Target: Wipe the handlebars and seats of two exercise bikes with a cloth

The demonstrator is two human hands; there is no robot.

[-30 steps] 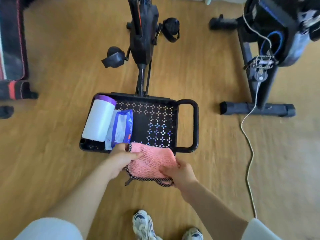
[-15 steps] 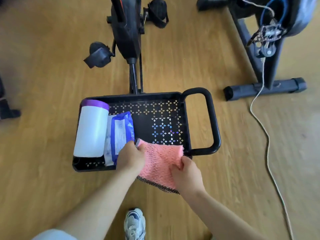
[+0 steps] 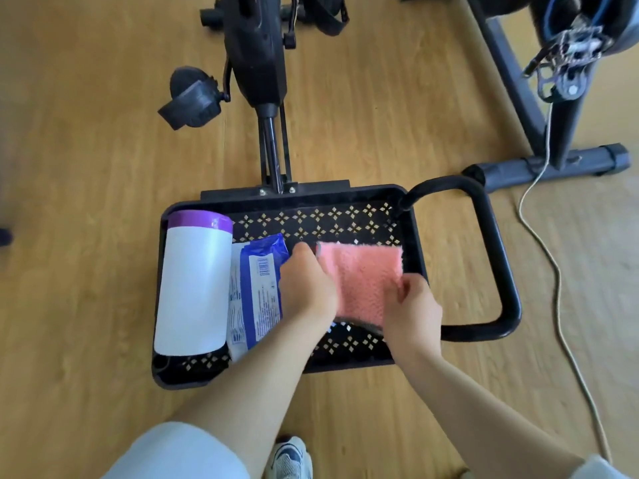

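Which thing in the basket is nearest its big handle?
The pink cloth, gripped by the left hand and right hand. The blue wipes pack lies further off, the white purple-lidded tub furthest.

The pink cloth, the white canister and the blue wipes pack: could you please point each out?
pink cloth (image 3: 359, 274), head view, centre of its fuzzy face.
white canister (image 3: 193, 288), head view, middle of its white body.
blue wipes pack (image 3: 261, 288), head view, on its printed label.

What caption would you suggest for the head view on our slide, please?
Left hand and right hand hold a pink cloth in a black basket.
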